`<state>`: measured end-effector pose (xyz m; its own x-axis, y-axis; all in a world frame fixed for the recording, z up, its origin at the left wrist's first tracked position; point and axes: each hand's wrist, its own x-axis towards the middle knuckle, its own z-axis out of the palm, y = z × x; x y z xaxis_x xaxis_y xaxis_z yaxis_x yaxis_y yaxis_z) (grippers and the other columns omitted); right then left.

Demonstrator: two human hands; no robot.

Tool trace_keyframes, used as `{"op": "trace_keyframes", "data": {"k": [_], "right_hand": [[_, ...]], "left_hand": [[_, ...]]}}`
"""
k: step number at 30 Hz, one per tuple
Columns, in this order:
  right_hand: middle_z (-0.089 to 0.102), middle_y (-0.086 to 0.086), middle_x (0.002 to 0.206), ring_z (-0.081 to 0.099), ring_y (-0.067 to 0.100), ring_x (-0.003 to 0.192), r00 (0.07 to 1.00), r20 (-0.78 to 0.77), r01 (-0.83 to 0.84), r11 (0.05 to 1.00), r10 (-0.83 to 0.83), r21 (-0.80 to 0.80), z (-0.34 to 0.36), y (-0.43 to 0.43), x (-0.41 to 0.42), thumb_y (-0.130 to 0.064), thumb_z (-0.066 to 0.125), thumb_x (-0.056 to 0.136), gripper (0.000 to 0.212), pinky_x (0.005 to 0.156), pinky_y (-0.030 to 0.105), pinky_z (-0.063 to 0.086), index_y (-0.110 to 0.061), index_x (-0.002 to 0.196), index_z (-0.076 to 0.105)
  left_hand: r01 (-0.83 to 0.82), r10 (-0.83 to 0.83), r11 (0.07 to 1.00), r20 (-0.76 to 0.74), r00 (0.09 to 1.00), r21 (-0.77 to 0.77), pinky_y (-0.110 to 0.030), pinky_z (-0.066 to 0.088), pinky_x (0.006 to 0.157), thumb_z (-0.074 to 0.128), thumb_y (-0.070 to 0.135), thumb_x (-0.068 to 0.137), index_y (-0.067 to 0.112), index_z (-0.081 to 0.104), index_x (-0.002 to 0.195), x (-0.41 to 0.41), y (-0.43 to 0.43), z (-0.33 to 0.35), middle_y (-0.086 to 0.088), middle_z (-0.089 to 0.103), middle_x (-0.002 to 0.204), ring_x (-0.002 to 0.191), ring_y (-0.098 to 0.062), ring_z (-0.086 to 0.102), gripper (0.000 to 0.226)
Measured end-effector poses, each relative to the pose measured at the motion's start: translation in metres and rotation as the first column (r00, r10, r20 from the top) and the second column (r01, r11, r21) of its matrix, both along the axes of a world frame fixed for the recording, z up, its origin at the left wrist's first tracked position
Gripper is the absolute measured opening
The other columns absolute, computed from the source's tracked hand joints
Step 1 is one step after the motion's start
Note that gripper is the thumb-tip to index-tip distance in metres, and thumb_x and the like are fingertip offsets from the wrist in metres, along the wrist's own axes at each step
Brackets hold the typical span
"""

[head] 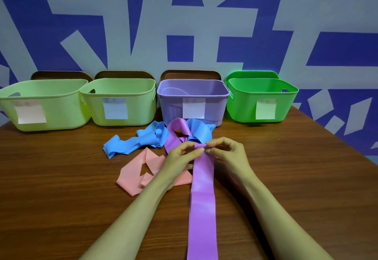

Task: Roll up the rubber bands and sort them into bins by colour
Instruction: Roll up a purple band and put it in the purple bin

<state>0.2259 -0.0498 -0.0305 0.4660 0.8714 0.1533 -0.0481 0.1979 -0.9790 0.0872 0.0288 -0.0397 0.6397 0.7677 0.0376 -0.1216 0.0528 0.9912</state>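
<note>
A long purple rubber band (202, 198) runs from the table's near edge up the middle. My left hand (180, 157) and my right hand (227, 151) both pinch its far end, which is curled over at the fingertips. A second purple band (176, 132) loops behind the hands. A crumpled blue band (139, 139) lies to the left and another blue piece (199, 129) behind. A pink band (139, 169) lies folded under my left wrist. Along the back stand two pale green bins (41, 96) (122, 89), a purple bin (192, 93) and a bright green bin (263, 91).
Each bin carries a paper label on its front. The bins stand against a blue and grey patterned wall. The wooden table (61, 188) has bare surface left and right of the bands; its right edge runs diagonally near the bright green bin.
</note>
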Motion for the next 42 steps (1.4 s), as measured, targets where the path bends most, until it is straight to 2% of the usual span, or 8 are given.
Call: {"op": "trace_keyframes", "data": {"k": [5,9,13,15,21,30,36,42], "right_hand": [[0.073,0.009,0.083,0.068,0.023,0.083,0.997,0.08,0.01,1.0,-0.009,-0.007,-0.0016,0.0008,-0.0043,0.01,0.07,0.076,0.023,0.076,0.041,0.053,-0.012,0.073,0.072],[0.072,0.011,0.085,0.065,0.023,0.081,0.994,0.106,-0.025,1.0,0.027,-0.02,-0.0022,0.0012,-0.0057,0.006,0.071,0.077,0.024,0.074,0.041,0.05,-0.017,0.075,0.072],[0.072,0.007,0.097,0.067,0.018,0.086,0.995,0.038,-0.093,0.994,0.095,-0.05,0.0011,-0.0006,-0.0056,-0.005,0.075,0.079,0.029,0.071,0.034,0.053,-0.02,0.103,0.069],[0.069,0.013,0.107,0.068,0.02,0.094,0.997,0.01,-0.071,0.996,0.071,-0.062,0.0019,0.0006,-0.0041,-0.013,0.071,0.084,0.029,0.079,0.034,0.056,-0.015,0.112,0.066],[0.071,0.016,0.1,0.067,0.025,0.088,0.992,0.107,-0.058,0.991,0.071,-0.117,0.0006,0.0001,-0.0012,-0.016,0.068,0.087,0.017,0.08,0.041,0.055,-0.004,0.099,0.07],[0.071,0.022,0.096,0.067,0.027,0.081,0.998,-0.005,-0.066,0.993,0.066,-0.095,-0.0027,-0.0002,0.0011,0.001,0.071,0.081,0.013,0.076,0.038,0.055,-0.004,0.093,0.07],[0.071,0.022,0.095,0.065,0.027,0.081,0.998,-0.015,-0.065,0.994,0.064,-0.092,-0.0029,0.001,0.0011,0.006,0.072,0.077,0.016,0.076,0.034,0.054,-0.003,0.089,0.071],[0.072,0.009,0.091,0.067,0.017,0.077,0.994,-0.007,-0.113,0.99,0.113,-0.083,0.0,-0.0022,-0.0003,-0.001,0.073,0.079,0.018,0.065,0.026,0.054,-0.009,0.094,0.07]], "left_hand": [[-0.064,0.065,0.997,0.016,0.998,-0.04,-0.032,0.057,0.079,0.062,0.02,0.089,0.009,0.072,0.096,0.0025,-0.0008,-0.0006,-0.012,0.072,0.096,0.09,-0.018,0.069,0.016],[-0.108,0.11,0.993,0.037,0.993,-0.048,-0.028,0.058,0.073,0.062,0.013,0.089,0.008,0.072,0.093,0.0032,-0.0013,-0.0023,-0.009,0.073,0.089,0.084,-0.018,0.07,0.012],[-0.19,0.192,0.981,0.051,0.98,-0.04,-0.03,0.057,0.075,0.064,0.014,0.088,0.017,0.075,0.087,0.0022,0.0005,-0.0032,-0.009,0.073,0.09,0.085,-0.02,0.069,0.011],[-0.196,0.196,0.981,0.061,0.979,-0.011,-0.032,0.054,0.077,0.066,0.016,0.087,0.023,0.076,0.081,0.001,0.0008,-0.0033,-0.005,0.074,0.086,0.084,-0.019,0.068,0.014],[-0.227,0.232,0.961,-0.012,0.973,0.155,-0.023,0.054,0.073,0.07,0.02,0.083,0.018,0.074,0.091,-0.0001,0.0007,-0.0049,-0.003,0.072,0.091,0.089,-0.015,0.066,0.009],[-0.129,0.128,0.991,0.034,0.991,0.038,-0.034,0.056,0.084,0.072,0.004,0.079,0.016,0.073,0.097,-0.0005,0.0037,-0.0067,-0.009,0.07,0.103,0.099,-0.023,0.067,0.022],[-0.088,0.099,0.989,0.089,0.991,-0.117,-0.026,0.054,0.076,0.07,0.009,0.082,0.011,0.068,0.091,0.0028,0.0027,-0.007,-0.009,0.072,0.093,0.091,-0.019,0.068,0.009],[-0.165,0.166,0.986,0.05,0.985,-0.023,-0.033,0.055,0.08,0.073,0.014,0.08,0.016,0.071,0.088,0.0006,0.0033,-0.0072,-0.011,0.073,0.096,0.094,-0.024,0.069,0.009]]}}
